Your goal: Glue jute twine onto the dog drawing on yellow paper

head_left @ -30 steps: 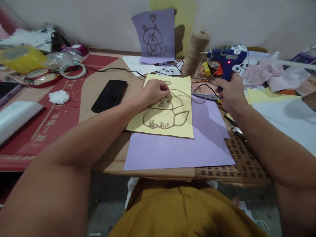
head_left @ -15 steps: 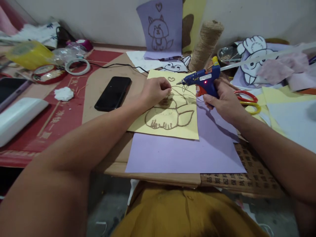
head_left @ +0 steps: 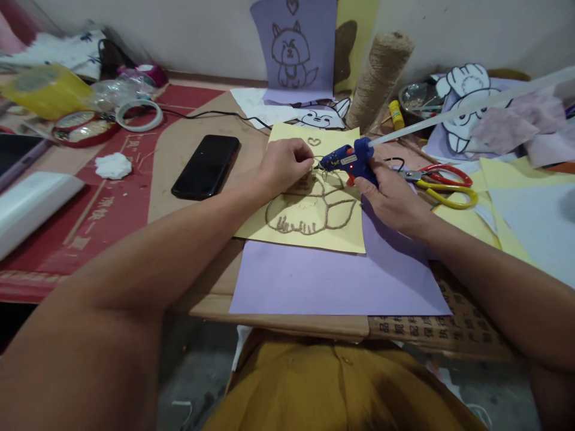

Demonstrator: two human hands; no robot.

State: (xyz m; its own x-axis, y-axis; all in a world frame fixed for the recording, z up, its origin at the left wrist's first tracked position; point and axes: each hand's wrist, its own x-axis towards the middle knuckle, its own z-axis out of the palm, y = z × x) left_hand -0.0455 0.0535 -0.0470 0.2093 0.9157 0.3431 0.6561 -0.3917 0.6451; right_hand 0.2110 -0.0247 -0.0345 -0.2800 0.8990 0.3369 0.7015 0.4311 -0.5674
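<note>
My right hand [head_left: 390,194] is closed round the handle of a blue hot glue gun [head_left: 353,160], with a long pale glue stick [head_left: 417,123] out of its back. The gun's nozzle is down close to the fingertips of my left hand [head_left: 290,164]. Those fingers are pinched together over a yellow sheet [head_left: 345,239], on a thin brown twine whose end they hide. Brown twine outlines an animal with a tail [head_left: 340,214] on this sheet, with a small heart [head_left: 314,142] above. A purple sheet [head_left: 332,281] lies underneath.
Left of the sheets lies a black phone [head_left: 206,166]. Red and yellow scissors [head_left: 444,185] are at the right. A twine roll [head_left: 380,81] stands behind, beside an upright purple picture [head_left: 294,54]. White tape [head_left: 139,115] and a black cord [head_left: 202,114] lie further left.
My right hand has brought the glue gun down and left, its nozzle now near my left fingertips. More of the scissors shows. My left hand keeps its pinch in nearly the same place.
</note>
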